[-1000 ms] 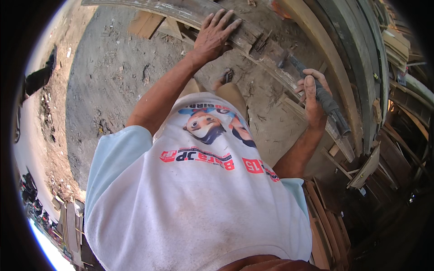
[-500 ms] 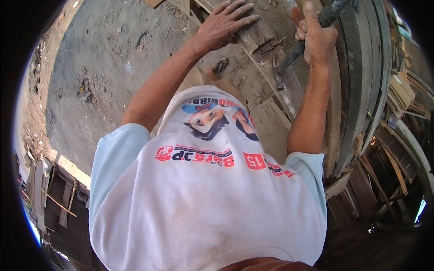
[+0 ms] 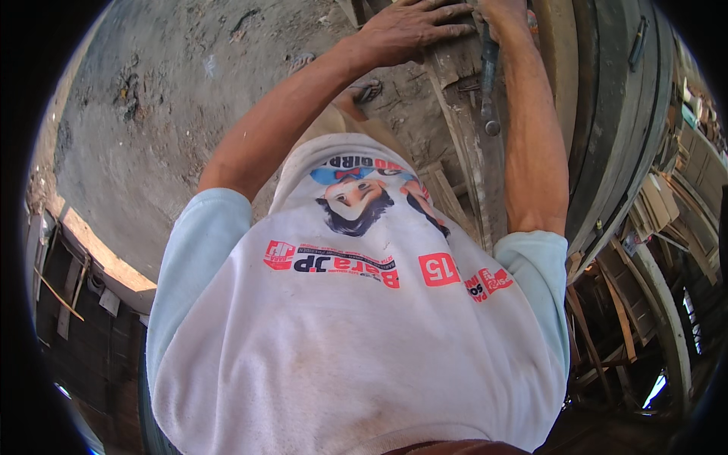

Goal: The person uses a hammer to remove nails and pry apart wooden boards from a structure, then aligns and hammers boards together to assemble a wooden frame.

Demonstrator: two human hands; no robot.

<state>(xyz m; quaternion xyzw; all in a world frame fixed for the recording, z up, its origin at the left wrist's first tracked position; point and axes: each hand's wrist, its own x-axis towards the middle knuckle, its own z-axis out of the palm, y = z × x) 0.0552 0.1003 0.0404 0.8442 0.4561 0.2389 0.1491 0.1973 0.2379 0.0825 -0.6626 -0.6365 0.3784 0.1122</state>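
Observation:
My left hand (image 3: 413,32) lies flat on a weathered wooden plank (image 3: 469,144), its fingers stretched out to the right. At the upper edge, my right hand (image 3: 503,14) is closed round a hammer (image 3: 489,68) with a dark handle. The hammer's head end points back toward me, over the plank and beside my right forearm. Part of my right hand is cut off by the picture's edge, so its fingertips are hidden. The two hands are close together.
Long curved boards (image 3: 614,114) run along the right side, with a dark metal piece (image 3: 638,44) on them. Stacked scrap wood (image 3: 656,205) lies farther right. Grey, rough ground (image 3: 174,114) spreads to the left. A sandalled foot (image 3: 365,91) shows below my left forearm.
My right hand has moved forward and left, toward my left hand, and the hammer has swung to lie nearly in line with my forearm. My left hand remains on the plank.

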